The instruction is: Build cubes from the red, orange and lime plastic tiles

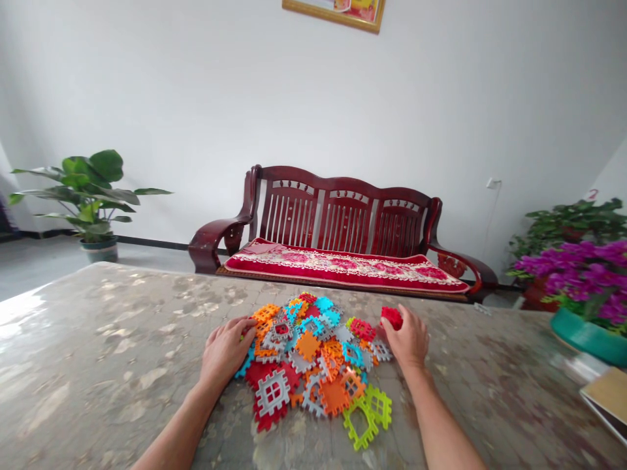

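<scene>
A heap of plastic interlocking building tiles [307,346] in orange, red, grey, blue and green lies before me on the table, many with toothed edges and some with window cut-outs. My left hand [228,347] rests against the heap's left side, its thumb and fingers apart, with a bit of green showing in the gap. At the right of the heap, my right hand [409,336] pinches a red toothed tile piece [390,318] between thumb and fingers. Two green tiles [368,416] lie at the near right edge of the heap.
The table [122,352] has a patterned, glossy cover. A loose grey piece [482,309] lies at its far right. Purple flowers in a teal pot [590,336] and a brown-topped box [607,398] stand at the right. Behind the table is a wooden bench [343,212].
</scene>
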Available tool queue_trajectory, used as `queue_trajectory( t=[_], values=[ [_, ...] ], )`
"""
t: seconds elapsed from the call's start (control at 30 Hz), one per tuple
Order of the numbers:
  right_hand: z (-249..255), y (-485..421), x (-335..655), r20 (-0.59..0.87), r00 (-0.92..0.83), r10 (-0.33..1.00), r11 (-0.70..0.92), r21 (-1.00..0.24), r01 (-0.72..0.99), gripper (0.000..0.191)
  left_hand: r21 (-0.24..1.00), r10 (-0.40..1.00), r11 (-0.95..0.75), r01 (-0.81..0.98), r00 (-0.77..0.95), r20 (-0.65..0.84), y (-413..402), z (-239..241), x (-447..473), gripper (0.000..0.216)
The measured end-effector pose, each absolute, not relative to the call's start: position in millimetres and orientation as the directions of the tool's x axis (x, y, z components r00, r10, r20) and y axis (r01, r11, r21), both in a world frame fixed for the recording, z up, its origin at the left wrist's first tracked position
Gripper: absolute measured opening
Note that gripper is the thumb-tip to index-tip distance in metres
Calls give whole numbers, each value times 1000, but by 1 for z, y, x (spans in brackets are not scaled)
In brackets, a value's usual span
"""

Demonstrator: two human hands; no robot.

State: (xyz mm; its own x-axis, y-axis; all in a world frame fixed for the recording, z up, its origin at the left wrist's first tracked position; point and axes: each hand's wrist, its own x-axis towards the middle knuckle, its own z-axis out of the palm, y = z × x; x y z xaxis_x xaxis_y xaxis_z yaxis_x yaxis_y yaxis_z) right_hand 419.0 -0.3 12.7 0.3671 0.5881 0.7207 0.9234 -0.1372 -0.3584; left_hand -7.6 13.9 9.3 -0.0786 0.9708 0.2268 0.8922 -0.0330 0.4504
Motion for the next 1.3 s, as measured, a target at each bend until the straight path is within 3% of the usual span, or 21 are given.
queue_trajectory(
  t=[0.17,0.4,0.57,0.97,1.3],
  values=[
    [19,0,414,627,444,640,-309,-320,896,71,450,969,-36,893,-79,234,13,11,-8,35],
    [21,7,411,577,488,656,-386,-300,873,61,456,973,-26,890,-82,217,11,13,-6,35],
    [12,10,421,595,487,640,-325,-365,873,55,454,973,-34,890,-74,217,13,13,-7,36],
    [3,17,446,647,592,479,-65,-647,760,74,468,968,-45,882,-77,238,14,8,-8,35],
    [0,16,445,621,526,581,-58,-613,788,67,465,966,-54,884,-71,247,12,11,-8,36]
  ],
)
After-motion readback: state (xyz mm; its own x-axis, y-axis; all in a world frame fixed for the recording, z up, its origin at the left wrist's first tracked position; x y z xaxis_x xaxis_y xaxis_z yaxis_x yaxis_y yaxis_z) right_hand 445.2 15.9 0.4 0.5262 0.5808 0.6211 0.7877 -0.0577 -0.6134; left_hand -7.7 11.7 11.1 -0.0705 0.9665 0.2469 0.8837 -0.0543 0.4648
